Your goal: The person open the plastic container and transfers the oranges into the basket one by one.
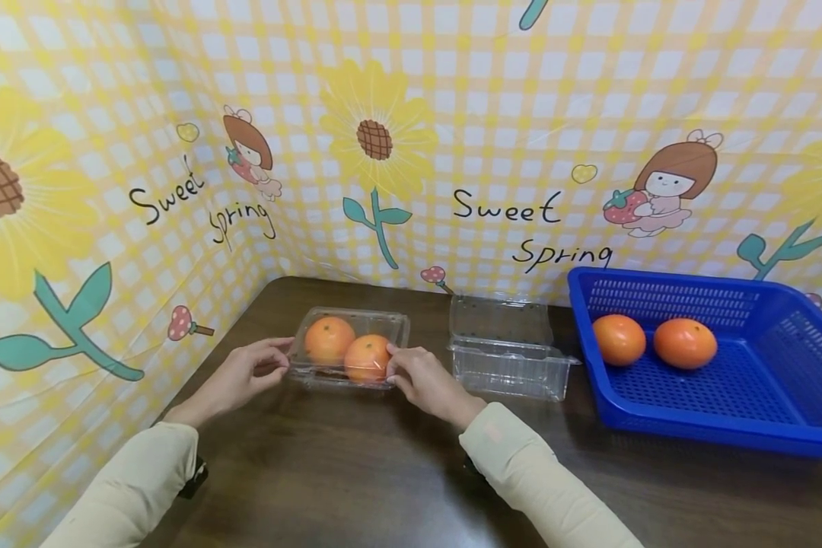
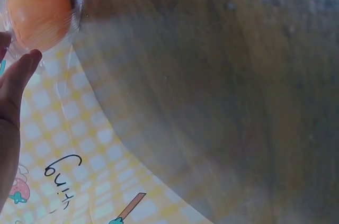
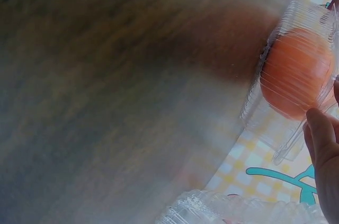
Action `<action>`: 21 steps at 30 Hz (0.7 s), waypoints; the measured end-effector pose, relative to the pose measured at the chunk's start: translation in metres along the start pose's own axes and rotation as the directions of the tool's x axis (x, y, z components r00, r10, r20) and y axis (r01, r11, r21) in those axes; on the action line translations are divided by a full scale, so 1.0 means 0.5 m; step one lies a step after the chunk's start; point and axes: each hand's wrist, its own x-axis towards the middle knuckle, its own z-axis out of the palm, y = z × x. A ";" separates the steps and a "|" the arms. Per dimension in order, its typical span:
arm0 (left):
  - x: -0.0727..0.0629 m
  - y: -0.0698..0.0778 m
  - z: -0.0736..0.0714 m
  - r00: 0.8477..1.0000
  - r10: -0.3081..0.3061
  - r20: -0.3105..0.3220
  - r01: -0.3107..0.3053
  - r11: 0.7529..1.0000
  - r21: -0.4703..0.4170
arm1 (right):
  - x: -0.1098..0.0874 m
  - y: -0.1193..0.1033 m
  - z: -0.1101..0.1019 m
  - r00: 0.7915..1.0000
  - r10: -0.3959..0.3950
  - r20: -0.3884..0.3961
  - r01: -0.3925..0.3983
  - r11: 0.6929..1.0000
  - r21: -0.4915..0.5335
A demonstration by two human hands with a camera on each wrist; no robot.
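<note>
Two round orange fruits (image 1: 329, 340) sit in a lidded clear box (image 1: 377, 320), well left of the blue basket (image 1: 699, 428). Your left hand (image 1: 250, 371), farthest from the basket, rests loosely spread at the box's edge without a clear grip; uneven pressure could let that side spring up. Your right hand (image 1: 425, 380), nearer the basket, pinches the box's rim with curled fingers; squeezing hard might buckle it, or a shove send it into the second clear container (image 1: 510, 374) just left of the basket.
</note>
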 end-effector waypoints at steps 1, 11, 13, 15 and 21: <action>-0.001 -0.001 0.000 1.000 0.006 0.000 -0.006 1.000 -0.003 | 0.000 0.000 0.001 1.000 0.000 -0.001 0.000 1.000 0.002; -0.003 -0.007 0.002 1.000 0.004 0.016 -0.004 0.999 -0.038 | -0.001 0.000 0.004 1.000 0.012 -0.013 -0.012 1.000 0.005; -0.004 -0.007 0.003 1.000 0.003 0.010 -0.003 0.999 -0.035 | -0.001 0.001 0.004 1.000 0.006 -0.014 -0.006 1.000 0.005; -0.004 -0.007 0.003 1.000 0.002 0.003 -0.002 1.000 -0.030 | -0.001 0.001 0.003 1.000 -0.003 -0.018 0.003 1.000 0.006; -0.003 -0.004 0.003 1.000 0.025 -0.015 -0.025 1.000 -0.013 | -0.001 0.000 0.002 1.000 0.004 -0.015 -0.004 1.000 0.012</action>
